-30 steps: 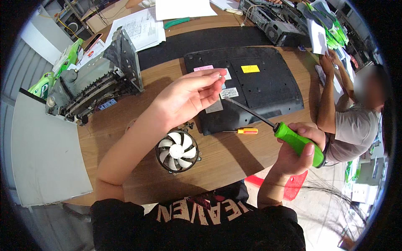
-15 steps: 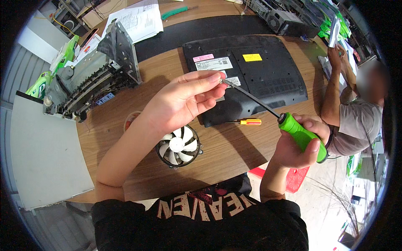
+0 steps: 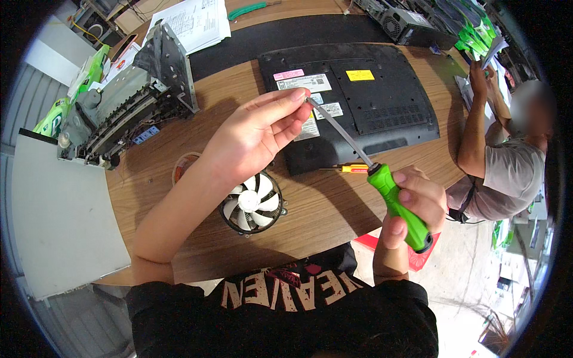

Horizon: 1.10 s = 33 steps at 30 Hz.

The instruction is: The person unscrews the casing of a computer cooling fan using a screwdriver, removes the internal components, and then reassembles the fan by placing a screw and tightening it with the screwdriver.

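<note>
My right hand point(image 3: 412, 203) is wrapped round the green handle of a long-shafted screwdriver point(image 3: 401, 206). Its shaft slants up and left, and the tip meets the fingertips of my left hand point(image 3: 250, 128). Thumb and forefinger there pinch a small metal screw point(image 3: 307, 99) against the tip, mostly hidden by the fingers. Behind and below both hands lies a black laptop point(image 3: 391, 98), underside up, with white, pink and yellow labels. Under my left forearm, a round cooling fan point(image 3: 249, 201) with white blades rests on the table. A small yellow-and-red screwdriver point(image 3: 353, 169) lies by the laptop's near edge.
On the left of the wooden table point(image 3: 179, 262) stands a dismantled machine frame point(image 3: 134, 98). Papers point(image 3: 194, 27) and a green-handled tool point(image 3: 246, 11) lie at the back. A metal computer case point(image 3: 406, 24) sits far right. Another person point(image 3: 507, 155) holds papers at the right.
The screwdriver's handle has swung left and down with my right hand, so its shaft stands steeper. My left hand has shifted slightly up and left, still pinching at the tip.
</note>
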Tool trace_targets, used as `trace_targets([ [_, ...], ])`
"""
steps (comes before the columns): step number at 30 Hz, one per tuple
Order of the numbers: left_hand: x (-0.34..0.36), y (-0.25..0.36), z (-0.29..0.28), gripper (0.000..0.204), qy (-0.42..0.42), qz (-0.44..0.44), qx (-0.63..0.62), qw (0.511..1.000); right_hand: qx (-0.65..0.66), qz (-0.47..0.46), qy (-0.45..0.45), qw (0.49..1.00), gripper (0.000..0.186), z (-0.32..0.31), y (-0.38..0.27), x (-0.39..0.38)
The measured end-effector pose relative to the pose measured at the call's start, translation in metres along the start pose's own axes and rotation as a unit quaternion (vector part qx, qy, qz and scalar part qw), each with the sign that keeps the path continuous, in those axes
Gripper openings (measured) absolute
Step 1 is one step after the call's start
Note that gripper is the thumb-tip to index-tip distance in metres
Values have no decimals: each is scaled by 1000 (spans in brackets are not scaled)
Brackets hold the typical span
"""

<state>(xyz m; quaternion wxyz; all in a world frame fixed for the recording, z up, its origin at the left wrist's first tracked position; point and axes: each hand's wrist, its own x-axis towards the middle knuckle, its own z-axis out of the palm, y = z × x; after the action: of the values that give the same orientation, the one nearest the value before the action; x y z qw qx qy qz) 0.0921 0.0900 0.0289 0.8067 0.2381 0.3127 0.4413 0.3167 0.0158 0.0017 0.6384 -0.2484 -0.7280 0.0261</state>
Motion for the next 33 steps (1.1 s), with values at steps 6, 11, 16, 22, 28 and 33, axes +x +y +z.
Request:
trace_targets([
  [6, 2, 0, -4, 21, 9, 2, 36, 999, -18, -89, -100, 991, 31, -1, 4, 10],
  [11, 6, 1, -13, 22, 7, 11, 89, 996, -4, -110, -136, 985, 18, 0, 4, 20],
  [16, 4, 18, -19, 23, -6, 3, 189, 982, -41, -97, -222, 969, 17, -8, 2, 29],
  [22, 0, 27, -16, 18, -32, -21, 293, 955, 24, 0, -203, 979, 20, -21, -3, 30],
  [28, 1, 23, -16, 23, -42, -11, 360, 932, 10, 19, -206, 978, 17, -20, -7, 23],
  [33, 8, 16, -30, 23, -43, -79, 295, 951, 30, 19, -179, 983, 17, -14, 3, 4],
])
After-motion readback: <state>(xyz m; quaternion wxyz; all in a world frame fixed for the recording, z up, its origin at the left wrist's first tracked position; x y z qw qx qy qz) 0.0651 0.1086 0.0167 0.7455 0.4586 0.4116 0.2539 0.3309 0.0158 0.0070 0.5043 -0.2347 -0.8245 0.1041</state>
